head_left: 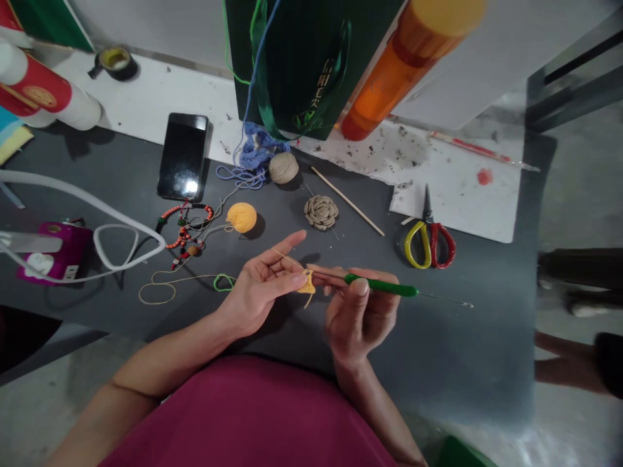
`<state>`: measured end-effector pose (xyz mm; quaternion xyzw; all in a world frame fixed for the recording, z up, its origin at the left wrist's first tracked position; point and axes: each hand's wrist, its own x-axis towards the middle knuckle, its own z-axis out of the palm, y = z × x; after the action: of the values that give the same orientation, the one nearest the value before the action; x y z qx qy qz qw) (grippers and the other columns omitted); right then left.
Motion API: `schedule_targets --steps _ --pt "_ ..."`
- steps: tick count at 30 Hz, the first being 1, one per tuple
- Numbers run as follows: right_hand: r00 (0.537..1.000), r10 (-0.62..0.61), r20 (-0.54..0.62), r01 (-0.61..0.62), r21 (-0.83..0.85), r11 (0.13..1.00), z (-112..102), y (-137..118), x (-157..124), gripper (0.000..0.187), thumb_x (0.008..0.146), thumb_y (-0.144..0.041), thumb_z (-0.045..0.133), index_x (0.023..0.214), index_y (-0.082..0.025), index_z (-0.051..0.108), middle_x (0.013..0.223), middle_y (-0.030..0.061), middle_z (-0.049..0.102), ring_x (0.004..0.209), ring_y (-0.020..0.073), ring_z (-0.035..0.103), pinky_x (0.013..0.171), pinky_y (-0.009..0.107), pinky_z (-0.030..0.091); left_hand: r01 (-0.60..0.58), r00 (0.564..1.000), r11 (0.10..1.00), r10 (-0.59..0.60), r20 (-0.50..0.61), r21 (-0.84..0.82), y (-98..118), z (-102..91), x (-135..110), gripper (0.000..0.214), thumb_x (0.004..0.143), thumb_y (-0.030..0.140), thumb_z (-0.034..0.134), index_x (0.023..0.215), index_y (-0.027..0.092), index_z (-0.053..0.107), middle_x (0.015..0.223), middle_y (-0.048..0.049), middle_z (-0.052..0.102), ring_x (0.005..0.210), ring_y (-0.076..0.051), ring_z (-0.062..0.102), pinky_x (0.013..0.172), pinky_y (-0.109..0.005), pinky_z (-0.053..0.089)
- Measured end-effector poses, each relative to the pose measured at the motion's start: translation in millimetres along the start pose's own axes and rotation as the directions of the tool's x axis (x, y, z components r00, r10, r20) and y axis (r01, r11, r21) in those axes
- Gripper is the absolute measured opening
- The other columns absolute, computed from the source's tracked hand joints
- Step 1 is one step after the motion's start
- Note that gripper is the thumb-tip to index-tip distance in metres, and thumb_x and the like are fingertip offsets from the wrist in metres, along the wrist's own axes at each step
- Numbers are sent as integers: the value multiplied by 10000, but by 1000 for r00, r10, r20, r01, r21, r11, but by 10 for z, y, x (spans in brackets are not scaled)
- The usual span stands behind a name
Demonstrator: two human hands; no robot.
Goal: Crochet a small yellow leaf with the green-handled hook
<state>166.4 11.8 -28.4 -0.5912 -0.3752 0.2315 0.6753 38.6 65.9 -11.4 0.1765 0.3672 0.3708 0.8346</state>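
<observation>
Between thumb and fingers, my left hand [263,282] pinches a small yellow crochet piece [306,283], its index finger stretched out with yellow yarn running over it. My right hand [360,311] grips a crochet hook [389,286] by its green handle; one thin metal end meets the yellow piece, the other points right. A yellow yarn ball [242,217] lies beyond my left hand, with a beige yarn ball [283,168] behind it. Farther off, a brown crocheted flower [321,213] rests on the grey table [462,350].
Scissors [428,237] and a thin wooden stick [348,201] lie beyond my right hand. A phone [183,155], beaded bracelets [182,227] and blue yarn [257,146] are at the back left. A green bag [296,71] and an orange bottle [394,65] stand behind. A white cable [121,224] loops at left.
</observation>
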Motion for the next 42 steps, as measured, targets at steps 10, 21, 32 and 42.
schedule_targets --steps 10,21,32,42 --pt "990 141 9 -141 117 983 45 13 35 169 1000 -422 578 932 -269 601 675 -56 681 530 139 694 521 279 534 23 999 1000 -22 23 -15 18 24 -1 463 684 228 941 1131 233 823 720 39 683 745 -117 676 791 -275 521" --pt "981 160 109 -185 280 942 79 57 -7 74 890 -353 742 874 -286 715 767 -49 760 664 140 725 664 307 584 -52 997 995 46 65 89 -37 6 -29 478 723 257 932 1183 301 813 745 39 683 750 -106 648 816 -279 521" --pt "916 -300 265 338 -112 934 3 33 7 276 905 -128 707 1089 -328 752 1025 -6 841 841 197 798 723 386 636 -88 995 993 91 -42 82 -66 9 -33 716 696 199 930 1371 253 697 733 51 708 682 -98 636 728 -246 528" --pt "995 -64 72 57 98 994 67 24 -43 63 964 -275 675 977 -293 733 808 -30 793 671 148 742 697 338 608 85 996 996 -85 -20 -36 -12 46 -42 764 674 192 944 1388 224 672 756 52 751 770 -117 704 855 -285 528"
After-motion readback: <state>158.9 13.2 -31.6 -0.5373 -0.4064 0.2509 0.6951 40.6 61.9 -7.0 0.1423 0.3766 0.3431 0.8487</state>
